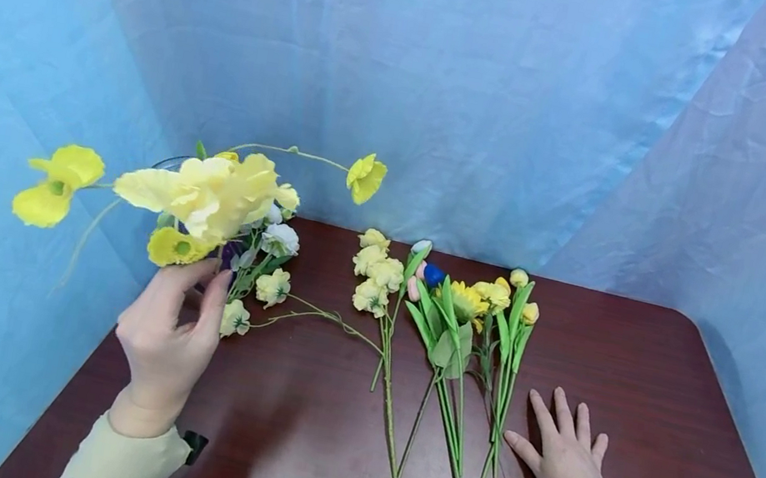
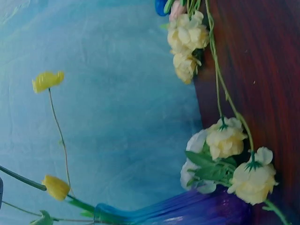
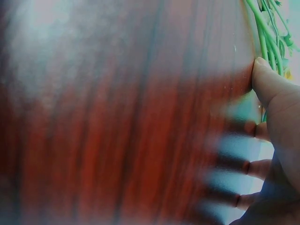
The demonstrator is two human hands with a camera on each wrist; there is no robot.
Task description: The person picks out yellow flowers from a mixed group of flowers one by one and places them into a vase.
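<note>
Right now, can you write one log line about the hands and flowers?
left hand: holds vase | right hand: flat on table | loose flowers: lying between hands

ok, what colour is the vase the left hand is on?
Blue shading into purple; the vase shows best in the left wrist view.

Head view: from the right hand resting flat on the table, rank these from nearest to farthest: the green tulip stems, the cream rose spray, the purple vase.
From the right hand:
1. Green tulip stems, just to its left.
2. Cream rose spray, mid-table, further left.
3. Purple vase, far left, behind the left hand.
</note>
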